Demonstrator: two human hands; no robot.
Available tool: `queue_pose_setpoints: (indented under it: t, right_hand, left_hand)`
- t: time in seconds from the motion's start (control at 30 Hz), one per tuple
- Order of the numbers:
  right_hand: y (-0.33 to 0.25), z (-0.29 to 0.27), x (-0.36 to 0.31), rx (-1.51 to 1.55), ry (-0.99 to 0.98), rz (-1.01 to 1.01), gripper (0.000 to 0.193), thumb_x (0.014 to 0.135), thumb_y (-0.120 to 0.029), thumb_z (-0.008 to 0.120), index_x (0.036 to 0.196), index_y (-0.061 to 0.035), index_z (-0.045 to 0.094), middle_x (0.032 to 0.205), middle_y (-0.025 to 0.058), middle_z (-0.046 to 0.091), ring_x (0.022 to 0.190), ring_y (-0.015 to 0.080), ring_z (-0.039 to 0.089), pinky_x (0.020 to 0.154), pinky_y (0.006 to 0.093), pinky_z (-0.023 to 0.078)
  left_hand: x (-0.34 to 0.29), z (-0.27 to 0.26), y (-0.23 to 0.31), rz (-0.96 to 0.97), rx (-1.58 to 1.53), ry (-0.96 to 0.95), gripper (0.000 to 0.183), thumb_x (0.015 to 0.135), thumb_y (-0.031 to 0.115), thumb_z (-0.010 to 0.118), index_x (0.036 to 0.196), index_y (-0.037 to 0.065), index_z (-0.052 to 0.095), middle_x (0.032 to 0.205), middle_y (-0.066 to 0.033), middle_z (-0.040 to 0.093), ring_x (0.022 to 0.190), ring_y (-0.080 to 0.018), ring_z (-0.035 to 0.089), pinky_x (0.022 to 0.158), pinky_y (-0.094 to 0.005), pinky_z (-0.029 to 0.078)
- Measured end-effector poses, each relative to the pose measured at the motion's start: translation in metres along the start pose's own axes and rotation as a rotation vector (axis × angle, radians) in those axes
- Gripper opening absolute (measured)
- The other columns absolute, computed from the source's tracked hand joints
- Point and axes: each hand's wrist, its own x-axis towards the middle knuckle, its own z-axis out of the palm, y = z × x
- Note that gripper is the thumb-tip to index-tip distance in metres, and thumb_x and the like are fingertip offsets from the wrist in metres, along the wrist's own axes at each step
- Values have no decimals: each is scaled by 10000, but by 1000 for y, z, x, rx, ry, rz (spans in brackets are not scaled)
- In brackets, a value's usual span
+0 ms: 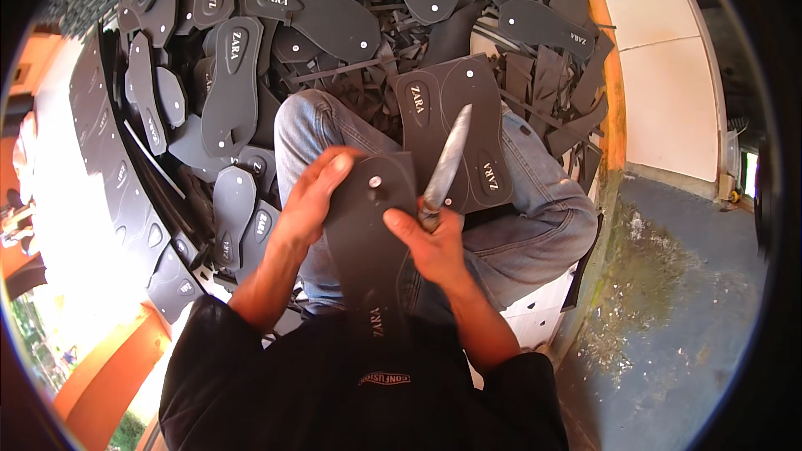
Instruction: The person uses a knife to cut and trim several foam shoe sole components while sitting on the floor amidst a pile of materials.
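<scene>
Foam sheet [363, 238] sits gripped by the left hand [312, 198]; fingers of the right hand [437, 250] wrap the knife [449, 155]. A slipping sheet could let the knife nick the left hand.

Remotely, I record light capital lettering [375, 322] on the hand-held dark sheet [361, 238], on the two-sole sheet [436, 129] just beyond, and on several loose soles [230, 88]; the black shirt [317, 392] bears smaller framed lettering [385, 378] (upright in my view).
</scene>
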Motion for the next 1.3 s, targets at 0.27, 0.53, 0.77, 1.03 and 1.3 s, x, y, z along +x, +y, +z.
queue_pose_setpoints:
  t: [0.27, 0.53, 0.77, 1.03, 1.3]
  right_hand:
    - [25, -48, -18, -712, 174, -202, 341, 879, -239, 625, 659, -2, 517, 472, 92, 447, 434, 179, 435, 420, 322, 344]
    - [32, -58, -27, -838, 176, -107, 208, 809, -170, 661, 707, -14, 571, 527, 179, 532, 520, 381, 563, 481, 418, 424]
    - [-3, -46, 20, -849, 52, -309, 195, 781, -165, 649, 755, 19, 590, 644, 239, 577, 597, 429, 572, 563, 437, 456]
    - [-26, -64, 38, -76, -13, 40, 259, 869, -282, 645, 787, -38, 612, 605, -34, 529, 481, 40, 432, 421, 216, 307]
    - [-48, -53, 23, 118, 351, -161, 280, 863, -251, 663, 700, -65, 530, 523, -39, 443, 417, 42, 389, 371, 225, 272]
  left_hand:
    - [14, 9, 4, -312, 61, 51, 313, 829, 291, 691, 882, -9, 622, 724, -50, 649, 588, -105, 630, 518, -216, 513]
    - [18, 21, 8, -356, 185, 19, 314, 833, 293, 689, 886, -11, 633, 716, -46, 649, 576, -99, 620, 511, -208, 496]
    - [12, 41, 2, -345, 393, -138, 336, 829, 293, 697, 911, -28, 644, 723, -48, 648, 630, -77, 606, 543, -209, 476]
    - [15, 37, -29, -315, 15, -110, 380, 902, 330, 586, 1049, -20, 600, 886, -106, 656, 746, -151, 640, 647, -258, 515]
    - [31, 69, -69, 95, -135, -236, 246, 873, 222, 607, 981, 24, 510, 650, -48, 555, 559, -114, 560, 461, -239, 438]
